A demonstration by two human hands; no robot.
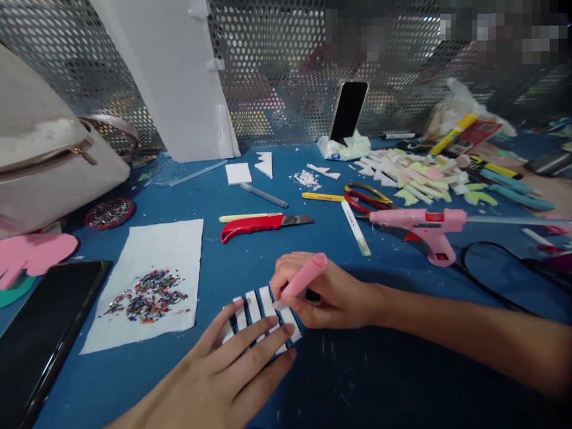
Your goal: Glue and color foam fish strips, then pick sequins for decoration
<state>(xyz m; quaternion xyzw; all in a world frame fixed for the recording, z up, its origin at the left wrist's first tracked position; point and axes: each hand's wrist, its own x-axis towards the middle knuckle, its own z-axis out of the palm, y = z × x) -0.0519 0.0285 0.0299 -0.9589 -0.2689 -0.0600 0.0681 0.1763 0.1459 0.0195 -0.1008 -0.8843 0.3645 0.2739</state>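
Note:
Several white strips (254, 307) lie side by side on the blue table (147, 381), with narrow gaps between them. My left hand (243, 363) rests over their lower part, fingers spread and stretched out. In my right hand (319, 298) is a pink marker (305, 276), gripped between thumb and fingers and slanting up to the right. Its lower end meets the strips on the right, where my fingers partly hide the tip. A small black object shows under my right palm, too covered to make out.
A red-handled cutter (252, 226) lies beyond my hands. Glitter-like bits cover part of a white sheet (179, 244) at left, near a black phone (42, 333). At right are a pink glue gun (429, 223), scissors (364, 196) and a pile of foam strips (415, 173).

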